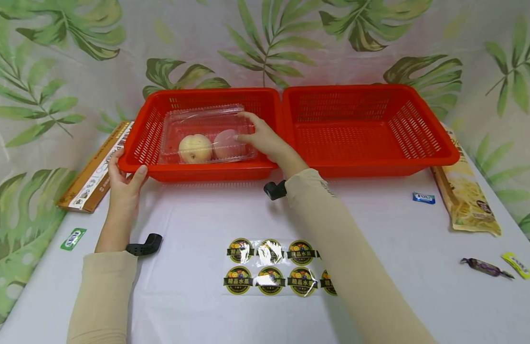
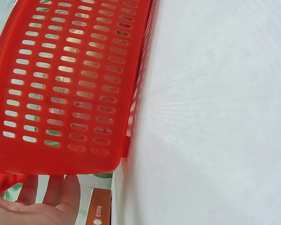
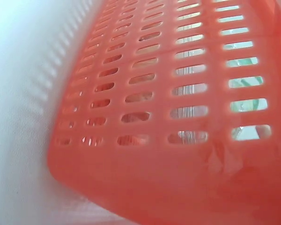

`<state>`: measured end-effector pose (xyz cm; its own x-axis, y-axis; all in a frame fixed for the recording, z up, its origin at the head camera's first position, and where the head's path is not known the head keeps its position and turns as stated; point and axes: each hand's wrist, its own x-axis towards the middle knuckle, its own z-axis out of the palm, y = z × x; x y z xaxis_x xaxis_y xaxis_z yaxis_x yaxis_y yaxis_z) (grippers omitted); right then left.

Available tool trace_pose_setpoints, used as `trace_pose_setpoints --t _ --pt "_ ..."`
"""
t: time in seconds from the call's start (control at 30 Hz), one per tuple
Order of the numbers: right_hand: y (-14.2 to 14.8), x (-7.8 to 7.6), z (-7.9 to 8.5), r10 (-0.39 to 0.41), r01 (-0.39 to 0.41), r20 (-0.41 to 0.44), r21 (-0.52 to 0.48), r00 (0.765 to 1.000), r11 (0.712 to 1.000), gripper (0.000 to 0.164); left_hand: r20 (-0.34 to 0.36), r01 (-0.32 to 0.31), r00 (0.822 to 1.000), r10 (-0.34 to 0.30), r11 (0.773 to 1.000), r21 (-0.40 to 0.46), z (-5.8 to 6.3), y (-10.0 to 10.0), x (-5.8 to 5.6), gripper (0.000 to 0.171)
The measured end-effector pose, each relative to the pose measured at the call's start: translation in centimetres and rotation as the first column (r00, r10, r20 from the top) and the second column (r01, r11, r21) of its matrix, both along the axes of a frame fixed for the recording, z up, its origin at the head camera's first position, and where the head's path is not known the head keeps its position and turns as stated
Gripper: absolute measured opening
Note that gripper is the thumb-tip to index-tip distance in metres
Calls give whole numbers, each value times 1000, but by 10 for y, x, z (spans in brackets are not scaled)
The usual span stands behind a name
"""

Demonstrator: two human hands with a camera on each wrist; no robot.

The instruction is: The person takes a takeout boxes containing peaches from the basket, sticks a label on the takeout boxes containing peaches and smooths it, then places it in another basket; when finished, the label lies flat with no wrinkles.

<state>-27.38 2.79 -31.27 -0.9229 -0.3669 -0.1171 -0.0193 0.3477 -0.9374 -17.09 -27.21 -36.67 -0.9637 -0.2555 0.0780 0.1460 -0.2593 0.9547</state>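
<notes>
My left hand (image 1: 125, 191) grips the front left corner of the left red basket (image 1: 205, 173), thumb on the near rim. In the left wrist view, its fingers (image 2: 56, 192) curl at the rim beside the perforated wall. Inside that basket sits a clear plastic clamshell box (image 1: 183, 122), lid down, with a pale yellow peach (image 1: 195, 148) and a pinkish peach (image 1: 225, 145) in it. My right hand (image 1: 269, 141) reaches over the basket's front right and holds the box by its right end. The right wrist view shows only basket wall (image 3: 131, 164); the hand is hidden there.
Another red basket (image 1: 372, 168) stands directly to the right. A sheet of round fruit stickers (image 1: 270, 281) lies in front. A brown box (image 1: 95, 172) is at left, a noodle packet (image 1: 471, 196) at right. Small candies (image 1: 486, 267) lie near both sides.
</notes>
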Motion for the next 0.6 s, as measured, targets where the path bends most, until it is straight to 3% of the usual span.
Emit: trace_pose_setpoints --t 0.27,0.47,0.6 --pt "-4 -2 -2 -68 75 162 -34 984 997 60 1 -5 1000 5 1000 9 0 -1 0 70" --pt "-5 1 -2 -62 76 190 -62 980 995 57 -23 -4 1000 5 1000 26 -2 -1 -2 67" --pt "-4 5 0 -90 122 207 -150 974 981 54 -48 4 999 -1 999 55 -3 -1 -1 64"
